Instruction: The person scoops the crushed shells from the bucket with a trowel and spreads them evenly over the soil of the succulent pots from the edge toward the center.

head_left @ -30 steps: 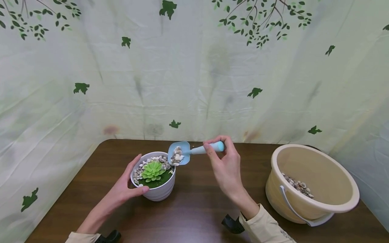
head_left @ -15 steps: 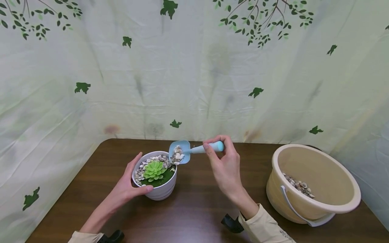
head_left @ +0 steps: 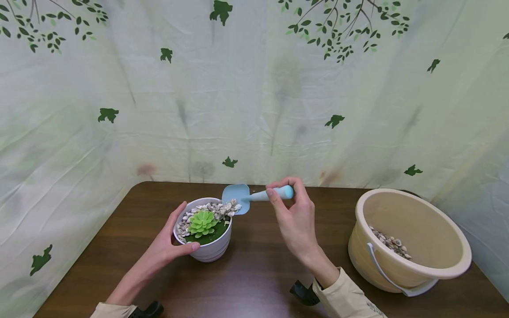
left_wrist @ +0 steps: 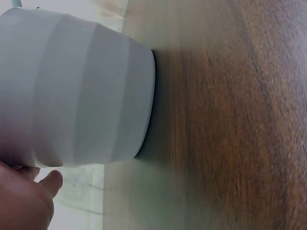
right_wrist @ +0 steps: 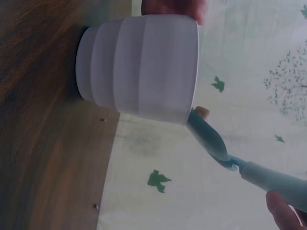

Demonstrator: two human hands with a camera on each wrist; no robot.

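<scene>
A white ribbed flower pot point(head_left: 210, 252) stands on the table, holding a green succulent point(head_left: 202, 223), with small pale stones around part of it. My left hand point(head_left: 169, 243) grips the pot from the left, thumb along the near rim. My right hand point(head_left: 296, 216) holds a light blue trowel point(head_left: 235, 193) by its handle. In the right wrist view the trowel point(right_wrist: 208, 136) slopes down to the pot's rim. Stones point(head_left: 230, 207) lie across the blade's lower left part and the rim. The left wrist view shows the pot point(left_wrist: 81, 91) close up beside the left fingers.
A beige bucket point(head_left: 367, 260) with its handle down stands at the right of the brown table point(head_left: 246, 274); stones point(head_left: 391, 244) lie inside it. A leaf-printed cloth point(head_left: 254, 110) hangs behind the table. Small specks point(right_wrist: 96, 206) lie on the tabletop near the pot.
The stones have slid left across the trowel's blade toward the pot, baring the blade's upper part. Both hands keep nearly the same position.
</scene>
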